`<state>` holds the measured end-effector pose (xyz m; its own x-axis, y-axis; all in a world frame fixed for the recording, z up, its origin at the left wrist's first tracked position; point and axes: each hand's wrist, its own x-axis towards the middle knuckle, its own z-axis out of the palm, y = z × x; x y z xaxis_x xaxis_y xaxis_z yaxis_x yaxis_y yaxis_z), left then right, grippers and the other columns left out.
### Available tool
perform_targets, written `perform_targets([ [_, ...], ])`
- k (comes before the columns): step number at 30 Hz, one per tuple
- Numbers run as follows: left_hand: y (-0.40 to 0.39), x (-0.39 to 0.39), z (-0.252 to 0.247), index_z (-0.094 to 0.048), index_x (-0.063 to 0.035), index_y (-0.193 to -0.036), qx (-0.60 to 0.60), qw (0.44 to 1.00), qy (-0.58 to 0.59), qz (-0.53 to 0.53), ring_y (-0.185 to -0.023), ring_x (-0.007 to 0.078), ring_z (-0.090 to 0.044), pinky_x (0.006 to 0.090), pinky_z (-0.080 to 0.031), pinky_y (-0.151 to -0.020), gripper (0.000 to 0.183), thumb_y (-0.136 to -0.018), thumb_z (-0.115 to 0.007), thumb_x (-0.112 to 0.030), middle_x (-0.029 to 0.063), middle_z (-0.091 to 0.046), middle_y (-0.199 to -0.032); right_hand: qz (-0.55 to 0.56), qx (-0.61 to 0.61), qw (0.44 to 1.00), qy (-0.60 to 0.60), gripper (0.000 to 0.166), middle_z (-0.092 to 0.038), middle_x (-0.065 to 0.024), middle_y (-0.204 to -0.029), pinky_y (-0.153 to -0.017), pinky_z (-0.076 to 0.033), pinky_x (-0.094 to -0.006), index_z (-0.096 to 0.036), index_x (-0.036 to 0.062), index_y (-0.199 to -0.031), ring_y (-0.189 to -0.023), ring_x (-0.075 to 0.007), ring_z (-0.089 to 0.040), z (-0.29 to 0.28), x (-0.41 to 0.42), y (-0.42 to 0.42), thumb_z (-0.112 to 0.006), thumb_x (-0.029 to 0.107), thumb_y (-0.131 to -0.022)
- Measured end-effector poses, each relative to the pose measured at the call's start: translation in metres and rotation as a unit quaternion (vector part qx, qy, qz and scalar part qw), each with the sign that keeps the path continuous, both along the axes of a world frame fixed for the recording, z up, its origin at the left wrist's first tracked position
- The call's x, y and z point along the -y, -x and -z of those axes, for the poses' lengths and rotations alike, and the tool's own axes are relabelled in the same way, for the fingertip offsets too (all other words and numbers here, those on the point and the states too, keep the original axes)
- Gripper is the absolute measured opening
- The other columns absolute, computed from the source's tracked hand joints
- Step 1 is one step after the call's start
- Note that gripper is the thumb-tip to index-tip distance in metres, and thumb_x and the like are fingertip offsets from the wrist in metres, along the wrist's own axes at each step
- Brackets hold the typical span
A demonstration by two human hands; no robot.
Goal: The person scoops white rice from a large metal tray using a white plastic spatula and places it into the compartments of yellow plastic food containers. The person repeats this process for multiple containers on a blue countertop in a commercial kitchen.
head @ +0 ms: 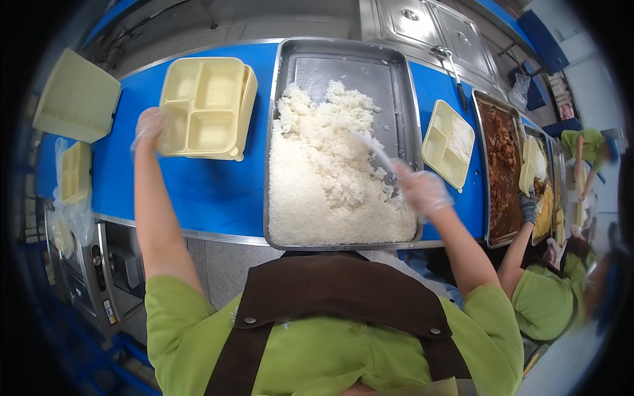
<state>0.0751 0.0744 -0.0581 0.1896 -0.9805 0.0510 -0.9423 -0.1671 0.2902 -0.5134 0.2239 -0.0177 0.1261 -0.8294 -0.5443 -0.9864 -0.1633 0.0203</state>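
My right hand [423,190], in a clear plastic glove, grips a whitish spatula or paddle [374,148] whose far end meets the rice. Loose white rice [317,183] fills the near and left part of a deep metal tray [396,74]. Also gloved, my left hand [150,126] is at the left edge of the topmost pale yellow compartment tray [213,131] on a short stack. Blur hides whether its fingers hold that rim. Right of the metal tray lies another compartment tray [436,146], with rice in one section.
A tall stack of pale yellow trays [77,99] stands far left, near a smaller tray [75,173] and plastic bags [77,213]. On the right are a ladle [455,79], a pan of red-brown food [500,168] and a co-worker's gloved hand [528,205] holding a filled tray [529,166].
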Motion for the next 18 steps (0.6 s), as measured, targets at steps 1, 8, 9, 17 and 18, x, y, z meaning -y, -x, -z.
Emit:
perform_targets([
  [1, -0.013, -0.012, -0.007, -0.063, -0.0001, -0.094, -0.157, 0.987, 0.022, -0.019, -0.082, 0.0251, -0.064, 0.0355, -0.051, -0.07, 0.023, -0.078, -0.057, -0.015, 0.0143, -0.066, -0.092, 0.054, 0.077, 0.992, 0.078, 0.047, -0.059, -0.0075, -0.066, -0.05, -0.047, -0.0345, -0.038, 0.0249, -0.138, -0.055, -0.0187, -0.055, 0.004, -0.007, 0.029, -0.049, 0.023, -0.091],
  [8, 0.065, -0.085, -0.053, -0.049, 0.0024, -0.121, -0.527, 0.822, 0.166, -0.141, -0.086, 0.0221, -0.062, 0.0307, -0.052, -0.072, 0.051, -0.071, -0.056, -0.005, 0.014, -0.062, -0.102, 0.378, 0.249, 0.881, -0.139, 0.041, -0.053, -0.002, -0.059, -0.041, -0.039, -0.0245, -0.052, 0.014, -0.128, -0.047, -0.0086, -0.049, -0.032, 0.01, 0.101, -0.053, 0.013, -0.087],
  [9, 0.078, -0.097, -0.052, -0.047, 0.0021, -0.123, -0.555, 0.805, 0.161, -0.134, -0.087, 0.0227, -0.062, 0.0307, -0.052, -0.074, 0.054, -0.07, -0.054, -0.003, 0.0145, -0.061, -0.105, 0.392, 0.256, 0.869, -0.159, 0.041, -0.053, -0.0021, -0.06, -0.04, -0.038, -0.0241, -0.052, 0.0131, -0.128, -0.047, -0.0087, -0.048, -0.021, 0.018, 0.101, -0.053, 0.012, -0.087],
  [17, 0.13, -0.171, -0.011, -0.033, -0.0029, -0.137, -0.696, 0.693, 0.094, -0.164, -0.104, 0.0284, -0.059, 0.0348, -0.052, -0.089, 0.082, -0.057, -0.039, 0.008, 0.0186, -0.054, -0.121, 0.329, 0.515, 0.751, -0.251, 0.043, -0.051, 0.0008, -0.065, -0.043, -0.038, -0.0234, -0.051, 0.0055, -0.127, -0.049, -0.0089, -0.045, 0.073, 0.066, 0.029, -0.056, 0.013, -0.084],
  [18, 0.138, -0.179, -0.012, -0.032, -0.0037, -0.138, -0.699, 0.687, 0.093, -0.173, -0.106, 0.0284, -0.058, 0.0351, -0.051, -0.09, 0.084, -0.056, -0.037, 0.01, 0.0182, -0.053, -0.123, 0.321, 0.511, 0.755, -0.256, 0.044, -0.051, 0.0009, -0.066, -0.043, -0.037, -0.0234, -0.051, 0.0052, -0.127, -0.049, -0.0088, -0.045, 0.073, 0.065, 0.026, -0.056, 0.013, -0.084],
])
